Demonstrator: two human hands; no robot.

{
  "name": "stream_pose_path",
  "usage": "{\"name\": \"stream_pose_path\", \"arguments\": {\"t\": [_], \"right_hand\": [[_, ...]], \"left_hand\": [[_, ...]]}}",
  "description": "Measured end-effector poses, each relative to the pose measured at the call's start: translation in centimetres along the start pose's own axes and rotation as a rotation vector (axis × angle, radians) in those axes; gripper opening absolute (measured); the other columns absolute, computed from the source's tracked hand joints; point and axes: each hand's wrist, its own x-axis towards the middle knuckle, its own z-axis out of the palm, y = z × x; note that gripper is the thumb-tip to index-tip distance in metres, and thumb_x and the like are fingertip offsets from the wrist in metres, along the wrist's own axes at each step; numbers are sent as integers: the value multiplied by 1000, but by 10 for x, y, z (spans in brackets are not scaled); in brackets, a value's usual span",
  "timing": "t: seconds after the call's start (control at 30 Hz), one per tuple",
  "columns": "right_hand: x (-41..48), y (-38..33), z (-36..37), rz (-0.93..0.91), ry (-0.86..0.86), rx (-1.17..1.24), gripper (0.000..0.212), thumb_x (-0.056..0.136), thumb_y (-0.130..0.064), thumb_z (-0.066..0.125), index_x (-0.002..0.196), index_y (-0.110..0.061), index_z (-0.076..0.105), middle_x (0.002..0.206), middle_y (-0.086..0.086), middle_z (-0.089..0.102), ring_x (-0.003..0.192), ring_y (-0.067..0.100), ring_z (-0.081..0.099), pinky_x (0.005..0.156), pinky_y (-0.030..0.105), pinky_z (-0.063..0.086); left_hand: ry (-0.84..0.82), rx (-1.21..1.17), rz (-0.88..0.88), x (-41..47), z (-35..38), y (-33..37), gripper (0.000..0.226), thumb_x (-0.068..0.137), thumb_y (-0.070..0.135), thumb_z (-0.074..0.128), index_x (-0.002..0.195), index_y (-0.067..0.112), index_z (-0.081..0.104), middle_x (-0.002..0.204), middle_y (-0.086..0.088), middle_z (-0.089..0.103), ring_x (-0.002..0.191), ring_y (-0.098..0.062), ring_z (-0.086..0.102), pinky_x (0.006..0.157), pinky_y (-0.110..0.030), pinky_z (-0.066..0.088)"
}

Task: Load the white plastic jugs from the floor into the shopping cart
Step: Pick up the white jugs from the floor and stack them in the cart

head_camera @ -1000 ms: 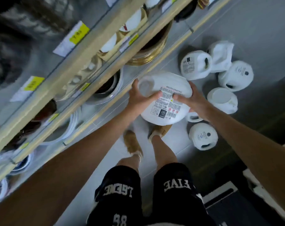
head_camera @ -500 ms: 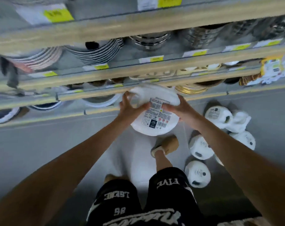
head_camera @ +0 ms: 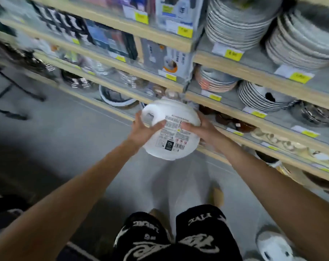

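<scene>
White plastic jug (head_camera: 172,132): round-bodied, smooth and opaque, with a moulded loop handle at its upper left. A printed paper label faces the camera, bearing fine text, a black square and small red warning marks. Contents: cannot tell through the wall. Position: held in the air in front of the person, above the grey floor (head_camera: 65,132) and just before the lower shelves.

Left hand (head_camera: 143,129): fingers curled round the handle side, thumb laid across the front.

Right hand (head_camera: 199,131): clasps the opposite side, thumb pressed on the label edge.

Second white plastic jug (head_camera: 273,247): on the floor at lower right, beside the right forearm, blurred.

Shelving unit (head_camera: 235,65): grey boards with pale wood-coloured front edges, carrying yellow price tags (head_camera: 233,53).
- Upper right bays: tall stacks of grey rimmed ceramic plates (head_camera: 239,27). Below them sit a short stack of pink-edged dishes (head_camera: 214,82) and a stack of dark-striped plates (head_camera: 258,97).
- Centre bays: printed cardboard boxes (head_camera: 169,59), upright.
- Lower bays: dark and metallic bowls, too blurred to itemise.

Black shorts (head_camera: 171,240): white lettering, at bottom centre.
</scene>
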Motion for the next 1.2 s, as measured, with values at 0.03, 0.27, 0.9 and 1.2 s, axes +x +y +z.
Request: {"name": "stream_pose_path", "arguments": {"t": [0.03, 0.27, 0.9, 1.2], "right_hand": [[11, -16, 19, -5, -34, -17, 70, 82, -19, 75, 140, -28, 38, 121, 2, 63, 101, 18, 64, 71, 33, 59], [73, -115, 138, 8, -275, -293, 113, 69, -46, 80, 147, -51, -2, 143, -14, 33, 120, 25, 51, 84, 58, 53], [298, -280, 424, -227, -754, -517, 49, 85, -15, 70, 118, -35, 40, 107, -6, 59, 83, 5, 59, 54, 14, 49], [336, -302, 529, -269, -963, -609, 62, 72, -33, 81, 121, -31, 43, 109, -7, 62, 93, 13, 64, 69, 26, 54]], "left_hand": [[32, -29, 11, -3, -27, -1, 119, 33, 83, 73, 133, 42, 24, 138, -3, 42, 121, -28, 51, 98, -53, 47], [222, -180, 96, -29, -171, 16, 90, 42, 70, 80, 117, 43, 37, 134, 5, 47, 116, -21, 56, 94, -48, 51], [707, -423, 61, 63, -452, 22, 105, 65, 48, 83, 147, 28, 19, 144, 1, 35, 120, -22, 52, 85, -31, 53], [887, -518, 38, 64, -519, -7, 94, 73, 38, 80, 144, 27, 19, 133, 3, 46, 108, -19, 58, 86, -37, 53]]}}
